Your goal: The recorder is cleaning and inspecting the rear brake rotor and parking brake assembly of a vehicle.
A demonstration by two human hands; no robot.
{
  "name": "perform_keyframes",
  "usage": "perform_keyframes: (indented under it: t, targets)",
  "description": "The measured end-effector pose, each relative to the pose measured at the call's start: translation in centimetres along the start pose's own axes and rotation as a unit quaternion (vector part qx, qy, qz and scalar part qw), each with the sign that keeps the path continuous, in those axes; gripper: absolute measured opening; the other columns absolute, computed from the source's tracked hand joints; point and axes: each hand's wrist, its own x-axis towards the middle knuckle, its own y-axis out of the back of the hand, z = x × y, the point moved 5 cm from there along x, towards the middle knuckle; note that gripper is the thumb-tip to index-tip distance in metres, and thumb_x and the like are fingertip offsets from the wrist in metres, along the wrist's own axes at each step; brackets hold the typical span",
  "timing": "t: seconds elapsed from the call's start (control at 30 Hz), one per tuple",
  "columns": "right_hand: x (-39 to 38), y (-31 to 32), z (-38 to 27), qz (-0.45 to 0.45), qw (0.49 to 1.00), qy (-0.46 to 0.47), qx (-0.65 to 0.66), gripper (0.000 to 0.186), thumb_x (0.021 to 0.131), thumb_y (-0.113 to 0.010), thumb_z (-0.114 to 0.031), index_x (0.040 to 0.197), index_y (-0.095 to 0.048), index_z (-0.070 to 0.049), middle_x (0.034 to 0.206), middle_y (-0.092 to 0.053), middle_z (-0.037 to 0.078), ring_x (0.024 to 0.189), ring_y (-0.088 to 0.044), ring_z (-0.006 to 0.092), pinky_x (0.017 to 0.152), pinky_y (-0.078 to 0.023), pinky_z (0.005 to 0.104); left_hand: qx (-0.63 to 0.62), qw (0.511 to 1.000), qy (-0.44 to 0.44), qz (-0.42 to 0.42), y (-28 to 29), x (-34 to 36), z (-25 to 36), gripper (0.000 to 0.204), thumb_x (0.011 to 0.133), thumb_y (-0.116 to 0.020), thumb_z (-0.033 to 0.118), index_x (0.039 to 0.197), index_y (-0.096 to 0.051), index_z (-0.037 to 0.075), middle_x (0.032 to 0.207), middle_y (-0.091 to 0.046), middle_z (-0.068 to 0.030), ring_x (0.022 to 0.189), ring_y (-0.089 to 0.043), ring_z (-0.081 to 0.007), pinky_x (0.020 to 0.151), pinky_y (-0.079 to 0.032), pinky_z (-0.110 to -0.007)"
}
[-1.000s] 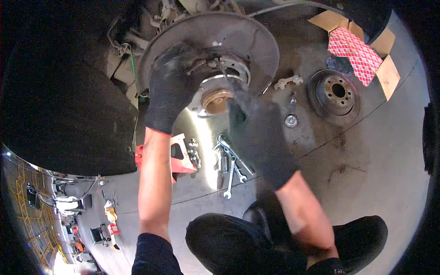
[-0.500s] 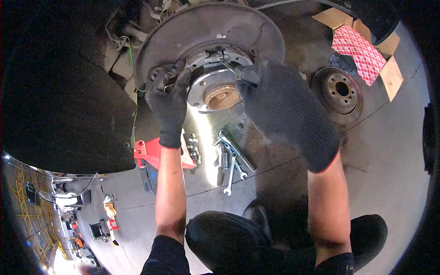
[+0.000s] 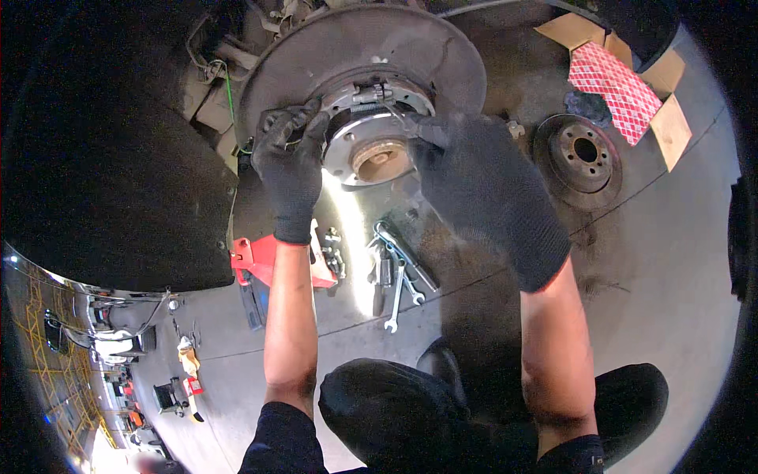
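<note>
A wheel hub [image 3: 346,154] with a rusty centre bore sits before a large round backing plate [image 3: 363,47]. Above the hub, a brake shoe [image 3: 410,103] curves along the plate, with a toothed adjuster [image 3: 371,95] and a coil spring at the top. My left hand [image 3: 290,170], in a black knit glove, is closed at the hub's left side; what its curled fingers hold is hidden. Closed on a thin metal rod-like tool [image 3: 399,115], my gloved right hand [image 3: 493,186] is at the hub's right. The tool's tip reaches up beside the adjuster.
On the floor below lie wrenches [image 3: 397,296] and a ratchet-like tool [image 3: 410,257], near a red jack stand [image 3: 264,257]. A rusty brake disc [image 3: 572,178] and an opened cardboard box [image 3: 671,134] with red-patterned wrapping are at right. A dark fender panel [image 3: 118,174] hangs at left.
My right hand and forearm have shifted slightly left, with the thin tool still at the adjuster. My left hand stays by the hub's left side. The whole view has shifted slightly.
</note>
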Motion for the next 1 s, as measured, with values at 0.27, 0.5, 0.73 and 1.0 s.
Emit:
perform_keyframes:
  t: [0.27,0.5,0.73,1.0]
  targets:
    - [1.7,0.8,-0.3,-0.083,0.993,0.021,-0.083,0.019,0.091,-0.061,-0.016,0.095,-0.071,0.0,0.089,-0.069,0.024,0.086,-0.069,0.04,0.077,-0.056,0.0488,0.035,0.998,-0.045,0.03,-0.2,0.0,0.7,0.015,0.081,-0.081,0.007,0.095,-0.08,0.002,0.089,-0.075,-0.0118,0.083,-0.068,-0.0225,0.08,-0.052,-0.034]
    - [1.6,0.0,0.5,-0.027,0.959,0.186,-0.212,0.016,0.084,-0.064,-0.012,0.095,-0.072,-0.004,0.09,-0.069,0.019,0.088,-0.069,0.0357,0.08,-0.055,0.0468,0.027,0.999,-0.031,0.027,-0.3,-0.2,-0.4,0.012,0.081,-0.082,0.006,0.09,-0.077,0.0,0.087,-0.072,-0.0109,0.082,-0.067,-0.0212,0.079,-0.052,-0.034]
    - [-1.0,-1.6,0.6,-0.047,0.983,-0.167,0.061,0.026,0.093,-0.062,-0.013,0.115,-0.069,-0.001,0.097,-0.067,0.023,0.089,-0.066,0.0398,0.079,-0.052,0.0502,0.003,0.999,0.007,0.04,-0.5,-0.3,-0.9,0.014,0.08,-0.083,0.004,0.092,-0.077,0.001,0.085,-0.07,-0.0103,0.079,-0.066,-0.0218,0.075,-0.052,-0.033]
    - [-12.2,-13.7,0.0,0.15,0.942,-0.279,0.114,0.034,0.107,-0.05,-0.024,0.127,-0.061,0.0,0.087,-0.063,0.023,0.078,-0.065,0.0355,0.071,-0.05,0.0449,0.023,0.999,-0.026,0.027,-0.5,-0.3,-1.1,0.016,0.079,-0.083,0.006,0.094,-0.078,0.001,0.086,-0.072,-0.0104,0.077,-0.066,-0.0208,0.075,-0.052,-0.034]
